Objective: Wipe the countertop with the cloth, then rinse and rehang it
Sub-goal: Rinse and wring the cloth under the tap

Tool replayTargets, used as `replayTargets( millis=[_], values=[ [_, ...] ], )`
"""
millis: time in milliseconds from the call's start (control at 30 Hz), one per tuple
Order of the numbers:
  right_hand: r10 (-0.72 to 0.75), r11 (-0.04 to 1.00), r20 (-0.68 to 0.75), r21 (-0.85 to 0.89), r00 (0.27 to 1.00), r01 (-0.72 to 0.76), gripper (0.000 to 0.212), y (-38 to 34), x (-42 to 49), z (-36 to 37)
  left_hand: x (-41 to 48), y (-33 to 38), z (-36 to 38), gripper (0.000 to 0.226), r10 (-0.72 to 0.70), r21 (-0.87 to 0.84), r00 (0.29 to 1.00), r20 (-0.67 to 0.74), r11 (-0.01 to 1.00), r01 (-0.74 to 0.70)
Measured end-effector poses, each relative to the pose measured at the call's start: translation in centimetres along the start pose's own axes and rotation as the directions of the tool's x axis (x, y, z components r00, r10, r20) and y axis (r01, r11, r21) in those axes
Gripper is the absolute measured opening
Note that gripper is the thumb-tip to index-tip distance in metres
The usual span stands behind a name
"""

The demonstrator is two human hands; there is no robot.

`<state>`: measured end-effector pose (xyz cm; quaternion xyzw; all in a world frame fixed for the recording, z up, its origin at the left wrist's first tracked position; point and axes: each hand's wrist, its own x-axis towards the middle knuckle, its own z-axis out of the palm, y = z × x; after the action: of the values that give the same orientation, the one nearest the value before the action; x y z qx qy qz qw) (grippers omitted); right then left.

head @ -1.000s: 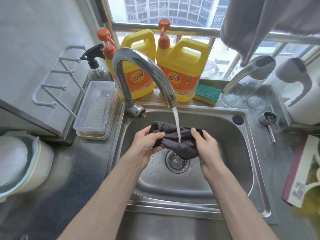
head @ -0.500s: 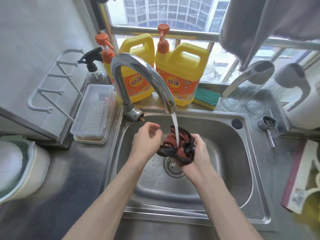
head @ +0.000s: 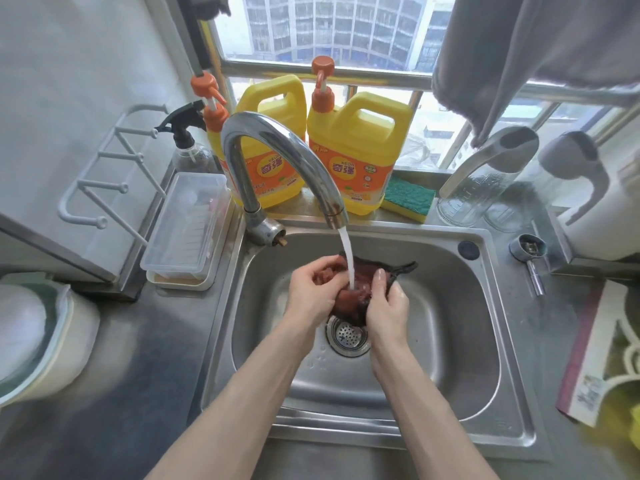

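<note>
A wet cloth [head: 360,292], dark grey on one side and reddish-brown on the other, is bunched between both hands above the drain [head: 348,336] of the steel sink [head: 460,358]. My left hand [head: 311,296] grips its left part. My right hand [head: 386,308] grips its right part, with a dark corner sticking out to the right. Water runs from the curved tap [head: 277,157] straight onto the cloth. The steel countertop [head: 131,368] lies to the left of the sink.
Two yellow detergent jugs [head: 353,157], a spray bottle [head: 188,147] and a green sponge [head: 408,199] stand behind the sink. A clear plastic box [head: 187,230] and a white rack [head: 110,174] are at the left. A grey towel [head: 526,53] hangs on the window rail. Glass jars [head: 485,181] are at the right.
The cloth was spread dark side up between both hands, then was bunched and turned so its reddish side shows. My left hand let go briefly and now grips it again under the water.
</note>
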<state>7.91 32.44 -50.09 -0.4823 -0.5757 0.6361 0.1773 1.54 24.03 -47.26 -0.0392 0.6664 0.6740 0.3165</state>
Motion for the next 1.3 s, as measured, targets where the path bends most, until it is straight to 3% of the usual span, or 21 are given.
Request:
replayTargets(
  millis=[100,200,333,467,600,733,867,1033,1133,1233,1300],
  values=[
    [0.07,0.996,0.038,0.06,0.997,-0.072,0.044,0.9,0.3,-0.3,-0.2,0.6,-1.0,0.03,0.009,0.004,1.0,0.029,1.0,-0.009],
    [0.245,0.918,0.145,0.284,0.958,-0.278,0.028,-0.3,-0.1,-0.4,-0.3,0.9,-1.9,0.036,-0.059,-0.092,0.994,0.095,0.993,0.068],
    [0.347,0.826,0.199,0.397,0.916,-0.4,0.023,-0.8,0.5,-1.7,0.1,1.0,-3.4,0.027,-0.116,-0.249,0.988,0.106,0.958,0.139],
    [0.343,0.809,0.198,0.435,0.918,-0.396,0.035,-1.4,0.4,-2.3,0.0,0.8,-4.9,0.048,-0.105,-0.26,0.993,0.061,0.959,0.117],
    [0.325,0.785,0.248,0.467,0.912,-0.407,0.037,-2.1,0.1,-2.6,-0.5,0.8,-4.2,0.046,-0.208,-0.337,0.952,0.224,0.9,0.276],
    [0.343,0.666,0.363,0.556,0.866,-0.497,0.037,-3.3,-0.5,-3.4,-0.6,0.6,-2.7,0.05,-0.267,-0.502,0.903,0.336,0.761,0.412],
    [0.281,0.611,0.4,0.627,0.872,-0.484,0.037,-5.3,-0.9,-4.3,-0.4,0.4,-1.7,0.05,-0.339,-0.445,0.858,0.386,0.746,0.495],
    [0.237,0.695,0.395,0.569,0.888,-0.439,0.026,-6.1,-0.1,-5.0,-0.9,0.1,-1.5,0.026,-0.438,-0.234,0.756,0.486,0.769,0.595],
    [0.142,0.814,0.393,0.475,0.909,-0.333,0.008,-5.9,0.2,-5.1,-1.0,0.0,-2.1,0.018,-0.439,-0.262,0.781,0.444,0.77,0.582],
    [0.016,0.971,0.245,0.229,0.97,-0.074,0.021,-4.6,1.0,-5.4,-0.3,0.2,-3.2,0.036,-0.384,-0.375,0.829,0.407,0.757,0.535],
    [-0.068,0.996,0.158,0.065,0.985,0.058,0.018,-2.9,1.7,-5.2,-0.1,0.7,-3.5,0.042,-0.349,-0.403,0.843,0.409,0.76,0.51]
  ],
)
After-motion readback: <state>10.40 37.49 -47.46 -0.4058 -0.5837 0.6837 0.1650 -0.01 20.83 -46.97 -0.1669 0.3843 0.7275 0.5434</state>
